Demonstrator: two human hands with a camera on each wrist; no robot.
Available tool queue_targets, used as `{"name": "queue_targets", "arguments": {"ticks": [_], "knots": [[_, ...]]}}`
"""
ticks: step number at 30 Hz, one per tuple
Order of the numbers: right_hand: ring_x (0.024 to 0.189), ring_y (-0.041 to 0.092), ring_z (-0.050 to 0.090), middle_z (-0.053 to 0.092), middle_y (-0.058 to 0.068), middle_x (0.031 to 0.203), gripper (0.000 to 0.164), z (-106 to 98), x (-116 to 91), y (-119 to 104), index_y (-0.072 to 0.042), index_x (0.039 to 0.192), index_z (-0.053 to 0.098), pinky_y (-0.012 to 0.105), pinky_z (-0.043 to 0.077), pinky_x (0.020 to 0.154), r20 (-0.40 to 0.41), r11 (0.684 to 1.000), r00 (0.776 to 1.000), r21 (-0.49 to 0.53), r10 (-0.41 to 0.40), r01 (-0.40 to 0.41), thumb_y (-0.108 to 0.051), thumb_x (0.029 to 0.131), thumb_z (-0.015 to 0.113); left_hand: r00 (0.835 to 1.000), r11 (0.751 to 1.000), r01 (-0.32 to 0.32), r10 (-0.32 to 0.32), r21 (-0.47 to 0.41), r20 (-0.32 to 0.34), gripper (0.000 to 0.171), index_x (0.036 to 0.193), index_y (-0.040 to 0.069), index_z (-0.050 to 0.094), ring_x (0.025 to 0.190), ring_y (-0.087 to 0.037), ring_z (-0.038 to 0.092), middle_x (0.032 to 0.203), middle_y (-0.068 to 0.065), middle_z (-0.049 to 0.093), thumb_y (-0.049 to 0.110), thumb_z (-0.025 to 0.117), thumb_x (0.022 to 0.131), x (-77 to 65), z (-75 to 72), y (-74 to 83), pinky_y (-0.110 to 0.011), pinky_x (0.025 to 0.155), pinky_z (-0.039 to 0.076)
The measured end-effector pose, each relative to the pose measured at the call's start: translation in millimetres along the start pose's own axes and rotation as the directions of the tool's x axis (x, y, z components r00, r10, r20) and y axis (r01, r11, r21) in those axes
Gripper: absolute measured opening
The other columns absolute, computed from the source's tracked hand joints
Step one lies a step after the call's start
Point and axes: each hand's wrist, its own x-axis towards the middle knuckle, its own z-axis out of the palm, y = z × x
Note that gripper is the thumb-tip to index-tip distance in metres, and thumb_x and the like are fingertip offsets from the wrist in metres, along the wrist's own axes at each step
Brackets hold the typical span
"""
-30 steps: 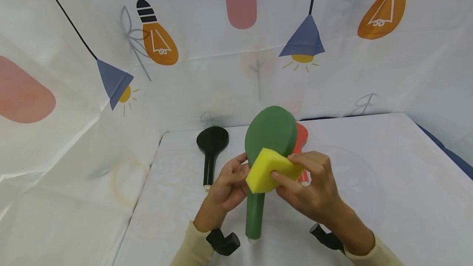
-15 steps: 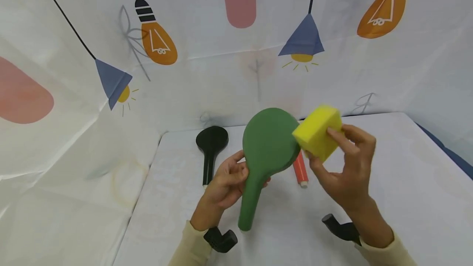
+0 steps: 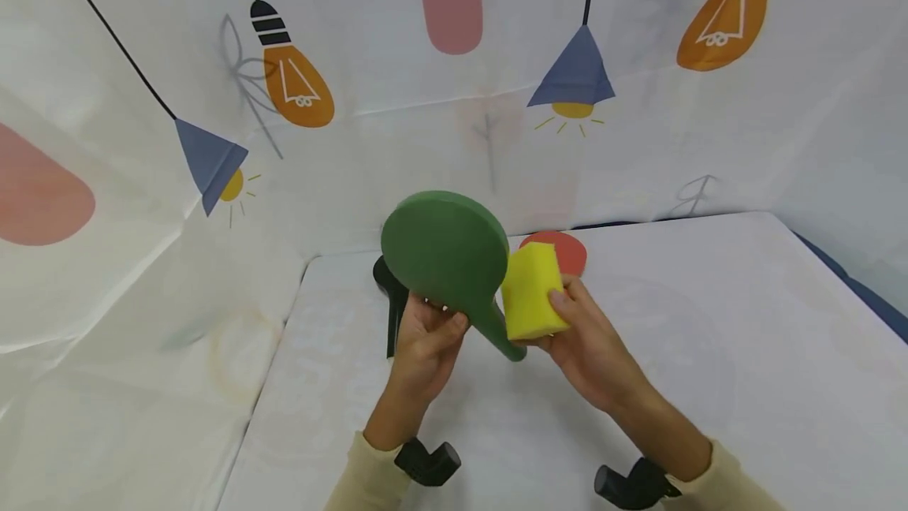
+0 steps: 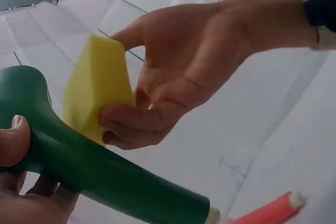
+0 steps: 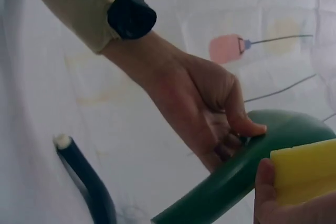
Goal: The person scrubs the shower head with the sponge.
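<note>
while left grip [image 3: 427,345] holds one paddle [image 3: 443,247], right [image 3: 590,347] holds one sponge [image 3: 532,294].

Your tabletop [image 3: 716,353] is white, w/ rounded far corners. Two items lie directly on it, both twd the far edge. On your L, there's a black paddle [image 3: 394,314], round end away from you, handle pointing back twd you; it's partly hidden in the head view, but the R wrist view gives you its whitish handle tip. Nr the mid of the far edge you've got a red paddle [image 3: 573,255], also round end away; head view shows only part of that end, L wrist view shows its pale-tipped handle. They're well apart.
</note>
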Motion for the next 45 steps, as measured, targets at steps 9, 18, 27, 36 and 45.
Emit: {"name": "queue_targets", "arguments": {"ticks": [9, 18, 27, 36, 45], "knots": [[0.112, 0.019, 0.054, 0.05, 0.002, 0.126, 0.04, -7.4, -0.1, -2.0, -0.02, 0.147, 0.027, 0.033, 0.054, 0.093, 0.046, 0.997, 0.999, 0.065, 0.029, -0.032, -0.032, 0.109, 0.035, 0.997, 0.948, -0.055, 0.036, 0.314, 0.065, 0.064, 0.14, 0.022, 0.029, 0.107, -0.012, 0.055, 0.127, 0.001, 0.053, 0.014, 0.071, 0.092, 0.1, -1.0, -8.8, -0.023, 0.091, 0.052], [0.106, 0.019, 0.054, 0.05, 0.002, 0.12, 0.03, -28.4, -5.3, -20.3, -0.016, 0.136, 0.037, 0.026, 0.054, 0.088, -0.041, 0.99, 0.993, -0.099, -0.107, 0.102, -0.029, 0.109, 0.035, 0.992, 0.791, -0.123, 0.073, 0.6, 0.107, 0.069, 0.148, 0.011, 0.032, 0.115, -0.016, 0.058, 0.133, -0.007, 0.055, -0.002, 0.067, 0.09, 3.3, -3.1, -12.2, -0.029, 0.096, 0.052], [0.11, 0.025, 0.047, 0.046, 0.009, 0.127, 0.035, -42.4, -10.5, -27.9, -0.007, 0.139, 0.047, 0.018, 0.052, 0.091, -0.177, 0.904, 0.942, -0.377, -0.284, 0.202, -0.022, 0.107, 0.044, 0.983, 0.361, -0.178, 0.099, 0.915, 0.152, 0.046, 0.124, 0.003, 0.047, 0.106, -0.026, 0.069, 0.117, -0.015, 0.068, 0.0, 0.072, 0.086, 1.0, -2.0, -14.7, -0.042, 0.091, 0.058], [0.103, 0.017, 0.05, 0.046, 0.0, 0.126, 0.049, -33.2, -16.1, -27.7, -0.019, 0.146, 0.05, 0.01, 0.051, 0.079, -0.198, 0.615, 0.849, -0.768, -0.49, 0.176, -0.01, 0.099, 0.059, 0.947, 0.11, -0.304, 0.145, 0.946, 0.287, 0.047, 0.125, 0.006, 0.054, 0.097, -0.019, 0.061, 0.111, -0.007, 0.065, 0.0, 0.075, 0.084, 1.2, -1.9, -18.6, -0.035, 0.084, 0.056], [0.112, 0.01, 0.045, 0.049, 0.02, 0.122, 0.057, -22.0, -24.2, -29.0, -0.001, 0.136, 0.057, 0.006, 0.043, 0.089, 0.053, 0.312, 0.702, -0.87, -0.71, 0.382, -0.004, 0.08, 0.068, 0.927, 0.238, -0.375, 0.131, 0.896, 0.353, 0.049, 0.131, 0.006, 0.048, 0.101, -0.019, 0.062, 0.118, -0.009, 0.062, 0.003, 0.072, 0.089, -0.9, -7.8, -19.4, -0.037, 0.089, 0.057]]}}
